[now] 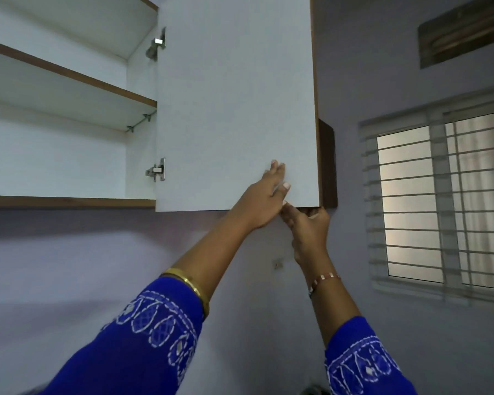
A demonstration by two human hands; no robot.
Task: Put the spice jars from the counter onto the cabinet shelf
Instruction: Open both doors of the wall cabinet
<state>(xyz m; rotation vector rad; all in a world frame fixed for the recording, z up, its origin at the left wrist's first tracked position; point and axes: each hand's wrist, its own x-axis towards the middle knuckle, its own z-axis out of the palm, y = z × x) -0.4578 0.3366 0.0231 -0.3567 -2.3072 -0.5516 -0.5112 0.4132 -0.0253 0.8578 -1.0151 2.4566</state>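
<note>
- The left hand (265, 192) is laid flat against the inner face of the cabinet door (234, 104), fingers straight and pressed to the panel near its lower corner, at about four o'clock on the door.
- The right hand (307, 223) is seen just beneath, at five o'clock, fingers curled round the door's bottom edge at the free corner.
- The door is swung wide; the cabinet shelf (69, 74) is exposed at ten o'clock, and nothing is seen on it.
- No spice jars and no bench are shown; they are judged to lie below the view, towards six o'clock, so nothing is stored yet.
- The jars are expected to be small, rigid and light, possibly smooth and breakable; each is best taken round the body below the lid, not by the lid alone.
- A window (439, 201) is seen at three o'clock.
</note>
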